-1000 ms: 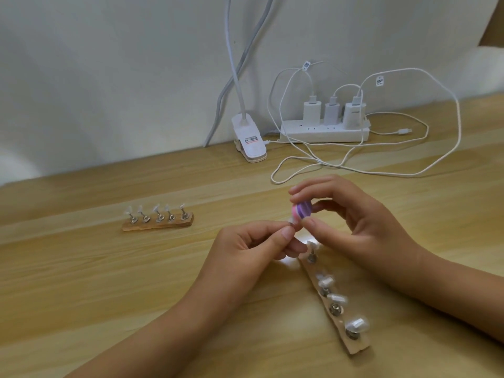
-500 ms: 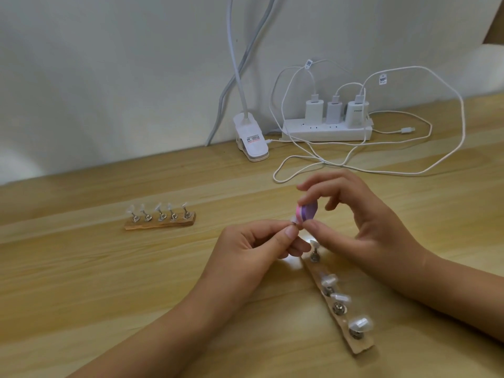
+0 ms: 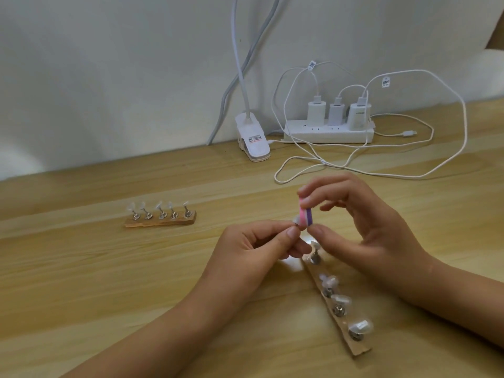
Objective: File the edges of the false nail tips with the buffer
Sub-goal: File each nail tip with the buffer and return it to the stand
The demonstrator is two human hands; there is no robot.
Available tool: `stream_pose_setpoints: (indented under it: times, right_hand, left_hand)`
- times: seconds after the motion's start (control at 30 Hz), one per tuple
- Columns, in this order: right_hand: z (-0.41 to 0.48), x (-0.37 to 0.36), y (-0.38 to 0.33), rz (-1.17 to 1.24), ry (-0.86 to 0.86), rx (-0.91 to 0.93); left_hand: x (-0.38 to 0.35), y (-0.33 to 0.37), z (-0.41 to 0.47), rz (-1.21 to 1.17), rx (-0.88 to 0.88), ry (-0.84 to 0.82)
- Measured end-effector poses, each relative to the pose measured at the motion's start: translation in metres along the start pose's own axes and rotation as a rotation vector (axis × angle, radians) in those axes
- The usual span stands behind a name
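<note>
My left hand (image 3: 253,249) pinches a small clear false nail tip (image 3: 296,221) between thumb and forefinger above the wooden table. My right hand (image 3: 362,227) grips a small pink and purple buffer block (image 3: 306,216) between thumb and forefinger, upright, its side touching the tip. Below the hands lies a wooden strip (image 3: 338,320) with several metal stands carrying clear nail tips. A second strip (image 3: 161,221) with several tips on stands sits to the left.
A white clip lamp base (image 3: 252,140) and a white power strip (image 3: 327,132) with three chargers stand at the back by the wall. White cables (image 3: 409,175) loop across the table behind my hands.
The buffer has turned from lying flatter in my right fingers to standing upright against the nail tip. My left hand has stayed almost in place.
</note>
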State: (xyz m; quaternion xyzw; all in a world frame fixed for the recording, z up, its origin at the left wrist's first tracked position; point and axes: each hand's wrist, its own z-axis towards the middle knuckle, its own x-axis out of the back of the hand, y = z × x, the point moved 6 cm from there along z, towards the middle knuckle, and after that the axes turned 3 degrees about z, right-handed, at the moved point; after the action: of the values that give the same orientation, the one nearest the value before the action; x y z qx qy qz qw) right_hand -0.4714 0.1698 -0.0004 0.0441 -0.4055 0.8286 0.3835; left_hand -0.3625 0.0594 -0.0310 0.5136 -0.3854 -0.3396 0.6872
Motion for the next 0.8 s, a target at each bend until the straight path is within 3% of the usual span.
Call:
stream_pose_setpoints:
  times: [0.17, 0.3, 0.8]
  right_hand:
    - [0.0001, -0.0003, -0.0004, -0.018, 0.005, -0.017]
    - [-0.0021, -0.0076, -0.0066, -0.066, -0.064, 0.081]
    - [-0.0003, -0.0035, -0.0012, -0.099, -0.029, 0.077]
  left_hand:
    - [0.0015, -0.0005, 0.0005, -0.022, 0.015, 0.022]
    - [0.0021, 0.0017, 0.0005, -0.044, 0.008, 0.039]
    - [0.0009, 0.0010, -0.0003, -0.062, -0.006, 0.020]
